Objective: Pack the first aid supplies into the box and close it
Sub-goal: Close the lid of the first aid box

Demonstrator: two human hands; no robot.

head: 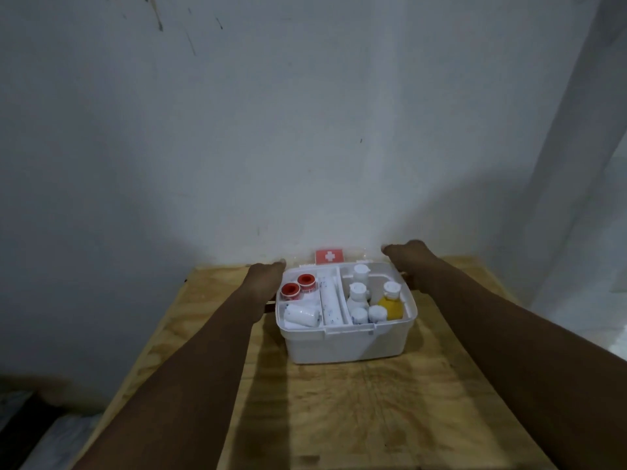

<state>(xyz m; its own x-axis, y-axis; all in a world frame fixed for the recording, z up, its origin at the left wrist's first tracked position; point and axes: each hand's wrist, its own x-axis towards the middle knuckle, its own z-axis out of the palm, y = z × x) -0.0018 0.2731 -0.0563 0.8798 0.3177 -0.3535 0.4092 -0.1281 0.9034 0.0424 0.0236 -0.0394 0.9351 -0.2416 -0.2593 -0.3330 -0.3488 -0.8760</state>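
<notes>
A white plastic first aid box point(346, 347) stands open on a plywood table. Its clear lid point(329, 256) with a red cross label leans back against the wall. Inside on the left lie two red tape rolls point(298, 285), a bandage roll point(302, 315) and a long white packet point(329, 300). On the right are several white bottles point(359, 293) and a yellow one point(391, 305). My left hand point(264, 274) reaches past the box's left side to the lid's left corner. My right hand point(403, 257) is at the lid's right corner. The fingertips are partly hidden behind the lid.
The plywood table point(339, 401) runs up to a white wall point(271, 130) just behind the box. A dark object point(20, 415) sits low at the left beyond the table edge. The wall at the right steps out into a corner point(576, 164).
</notes>
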